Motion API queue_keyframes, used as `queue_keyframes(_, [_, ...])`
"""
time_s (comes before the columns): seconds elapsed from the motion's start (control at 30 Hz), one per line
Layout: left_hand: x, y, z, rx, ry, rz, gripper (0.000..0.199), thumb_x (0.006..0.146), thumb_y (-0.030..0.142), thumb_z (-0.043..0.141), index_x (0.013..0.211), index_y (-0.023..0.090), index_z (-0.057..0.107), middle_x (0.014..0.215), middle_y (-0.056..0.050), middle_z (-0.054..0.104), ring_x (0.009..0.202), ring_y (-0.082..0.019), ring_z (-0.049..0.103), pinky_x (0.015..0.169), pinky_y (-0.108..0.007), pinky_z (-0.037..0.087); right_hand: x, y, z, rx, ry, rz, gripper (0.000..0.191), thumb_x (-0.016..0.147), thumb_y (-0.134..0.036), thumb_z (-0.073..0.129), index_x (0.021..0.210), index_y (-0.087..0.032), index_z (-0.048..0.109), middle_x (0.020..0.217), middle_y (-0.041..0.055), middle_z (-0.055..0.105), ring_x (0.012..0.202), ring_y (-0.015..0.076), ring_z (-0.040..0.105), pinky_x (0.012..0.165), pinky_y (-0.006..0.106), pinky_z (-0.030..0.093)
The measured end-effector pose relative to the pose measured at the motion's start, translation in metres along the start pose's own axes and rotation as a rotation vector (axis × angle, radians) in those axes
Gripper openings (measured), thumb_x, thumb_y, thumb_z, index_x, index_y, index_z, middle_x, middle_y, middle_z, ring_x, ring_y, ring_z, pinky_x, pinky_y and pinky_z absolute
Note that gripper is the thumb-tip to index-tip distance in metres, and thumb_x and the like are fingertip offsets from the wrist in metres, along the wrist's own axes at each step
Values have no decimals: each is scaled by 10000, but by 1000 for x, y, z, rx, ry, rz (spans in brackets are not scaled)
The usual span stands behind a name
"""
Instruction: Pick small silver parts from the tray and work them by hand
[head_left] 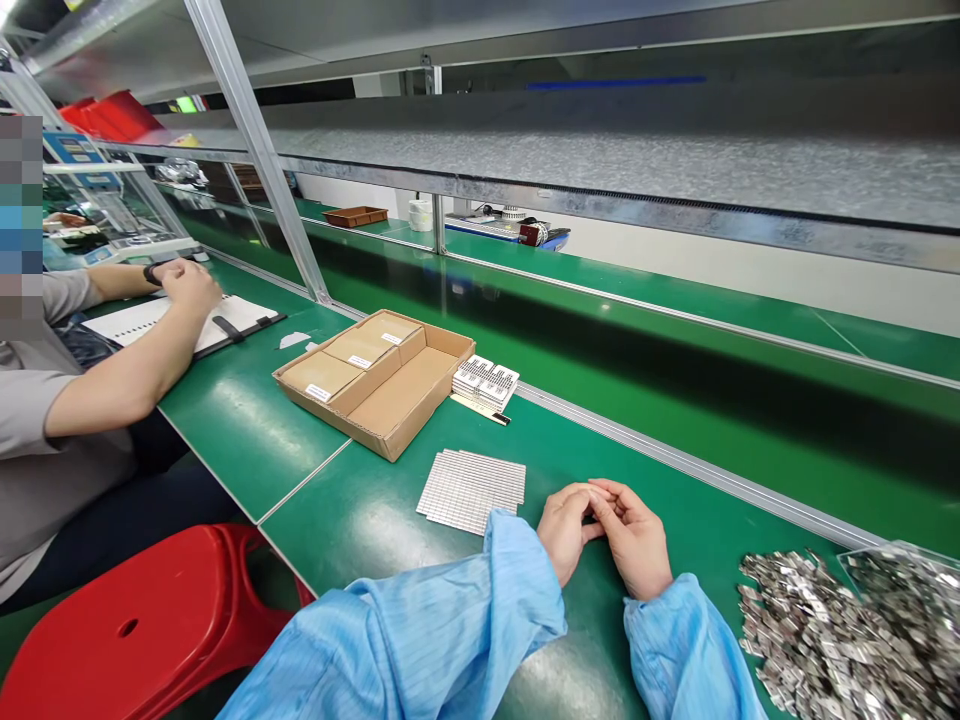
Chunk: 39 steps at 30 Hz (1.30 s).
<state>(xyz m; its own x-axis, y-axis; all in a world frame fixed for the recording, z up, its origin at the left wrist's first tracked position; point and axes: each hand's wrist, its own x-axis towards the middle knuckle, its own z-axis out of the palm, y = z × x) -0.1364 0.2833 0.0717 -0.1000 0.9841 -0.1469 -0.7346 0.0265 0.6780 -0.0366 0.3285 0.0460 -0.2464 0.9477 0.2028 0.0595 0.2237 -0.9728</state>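
Observation:
My left hand (566, 528) and my right hand (636, 540) meet over the green table, fingertips pinched together. Whatever they hold, if anything, is hidden by the fingers. Just left of my left hand lies a stack of thin gridded sheets (472, 488). A heap of small shiny metal pieces (832, 630) is to the right of my right hand. Beyond the sheets, an open cardboard tray (390, 445) holds brown boxes with white labels (360, 361) on its left side. Printed white cards (486, 380) are stacked against the tray's right corner.
At the left a person (112, 390) sits with hands together above an open notebook (139, 322). A red stool (135, 620) is at the lower left. A metal shelf (600, 150) spans overhead, with an upright post (255, 140). A clear tray (900, 560) is by the metal pieces.

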Motion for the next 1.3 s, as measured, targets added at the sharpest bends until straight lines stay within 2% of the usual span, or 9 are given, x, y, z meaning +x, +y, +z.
queue_keyframes(0.43, [2, -3, -5, -1, -24, 6, 309, 708, 337, 585, 886, 96, 663, 981, -127, 612, 977, -226, 552, 741, -295, 462, 0, 0, -1, -43, 12, 29, 624, 740, -723, 756, 977, -151, 675, 908, 97, 638, 794, 248, 615, 688, 303, 541])
queue_keyframes(0.7, [0, -1, -4, -24, -33, 12, 259, 657, 263, 576, 836, 95, 656, 985, -138, 628, 1018, -269, 573, 813, -348, 474, 0, -1, 0, -43, 26, 23, 627, 725, -735, 765, 951, -156, 686, 896, 95, 638, 792, 246, 613, 683, 295, 545])
queue_keyframes(0.83, [-2, 2, -1, -43, -25, 9, 313, 712, 384, 646, 848, 102, 646, 976, -126, 622, 1019, -260, 571, 785, -328, 468, 0, -3, 0, -42, 20, 17, 609, 738, -723, 755, 958, -160, 684, 891, 99, 641, 775, 250, 617, 670, 305, 548])
queue_keyframes(1.0, [0, -3, -1, -32, -28, 23, 557, 687, 617, 735, 836, 106, 571, 955, -129, 618, 983, -253, 585, 854, -380, 477, 0, -6, 2, -38, 25, -3, 590, 717, -713, 770, 919, -164, 692, 881, 99, 640, 793, 259, 622, 666, 304, 562])
queue_keyframes(1.13, [1, -4, -2, -27, -26, 16, 609, 649, 649, 750, 837, 105, 554, 955, -138, 623, 978, -261, 596, 857, -381, 479, -1, -5, 1, -27, 17, -18, 549, 728, -672, 786, 921, -165, 700, 892, 95, 640, 804, 247, 627, 669, 275, 568])
queue_keyframes(1.3, [0, -1, -1, -19, -31, 17, 571, 666, 617, 741, 842, 102, 566, 979, -145, 627, 994, -258, 598, 862, -368, 475, -1, -3, 0, -13, 18, -30, 517, 742, -646, 795, 924, -169, 710, 905, 94, 639, 810, 241, 631, 671, 257, 575])
